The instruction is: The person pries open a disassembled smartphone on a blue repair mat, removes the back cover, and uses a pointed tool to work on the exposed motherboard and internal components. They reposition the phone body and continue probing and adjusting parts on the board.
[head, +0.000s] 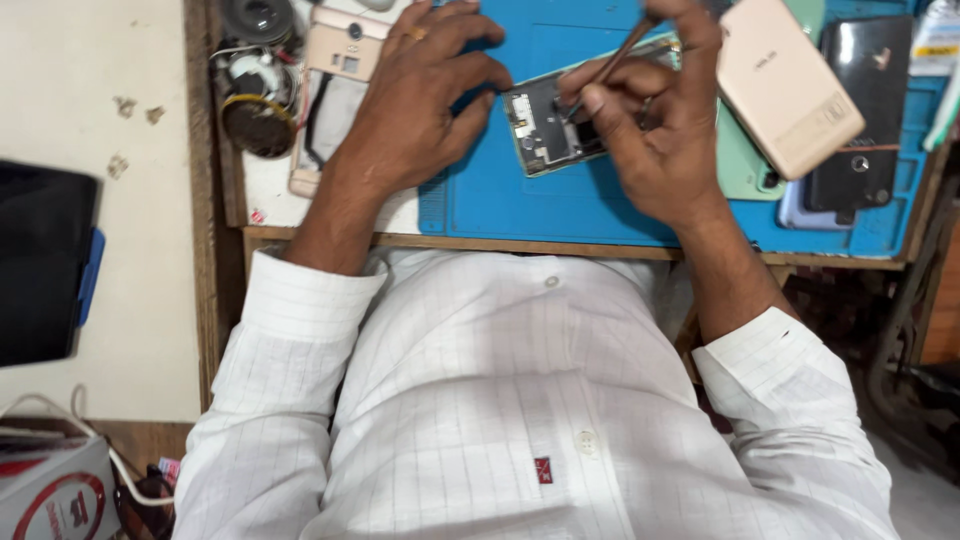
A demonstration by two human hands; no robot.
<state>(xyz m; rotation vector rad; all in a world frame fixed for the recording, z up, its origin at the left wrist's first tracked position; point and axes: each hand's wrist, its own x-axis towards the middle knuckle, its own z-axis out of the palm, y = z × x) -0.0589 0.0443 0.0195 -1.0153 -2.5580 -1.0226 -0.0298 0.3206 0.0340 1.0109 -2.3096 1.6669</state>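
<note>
An opened phone (545, 125) with its back off lies on a blue work mat (500, 195), its circuit board showing. My left hand (415, 100) rests on the mat, fingers curled, with the fingertips touching the phone's left edge. My right hand (655, 110) grips a thin brown tool (610, 62) like a pen. The tool's tip points down into the phone's inside. Part of the phone is hidden under my right hand.
A gold phone back (785, 85), a black phone (865, 110) and a green cover (745, 160) lie at the mat's right. A pale gold phone (340, 50) and round parts (258, 122) sit at left. The wooden table edge (480, 242) runs below the mat. A dark device (40, 260) lies far left.
</note>
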